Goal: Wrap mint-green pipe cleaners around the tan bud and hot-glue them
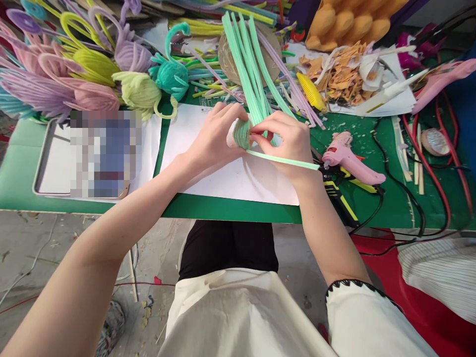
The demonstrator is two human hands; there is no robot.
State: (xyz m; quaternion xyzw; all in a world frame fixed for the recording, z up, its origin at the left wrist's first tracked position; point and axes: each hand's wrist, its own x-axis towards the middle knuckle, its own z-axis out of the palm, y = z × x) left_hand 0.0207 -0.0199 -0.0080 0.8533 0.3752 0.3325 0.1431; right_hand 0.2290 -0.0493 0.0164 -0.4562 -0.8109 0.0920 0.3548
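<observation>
My left hand (217, 136) is closed around a small egg-shaped form partly wrapped in mint-green pipe cleaner (242, 134), held above a white sheet (230, 178). My right hand (292, 144) pinches the same wrapped form from the right, fingers pressed together. One loose green pipe cleaner strand (282, 159) runs out to the right under my right hand. A bundle of long mint-green pipe cleaners (249, 64) fans upward from the form toward the back of the table.
A pink glue gun (349, 158) lies right of my hands on the green table (22, 168), with cables beside it. Finished pipe-cleaner swans (134, 89) stand at the back left. A tray (48, 163) sits left. Paper scraps (342, 74) pile at the back right.
</observation>
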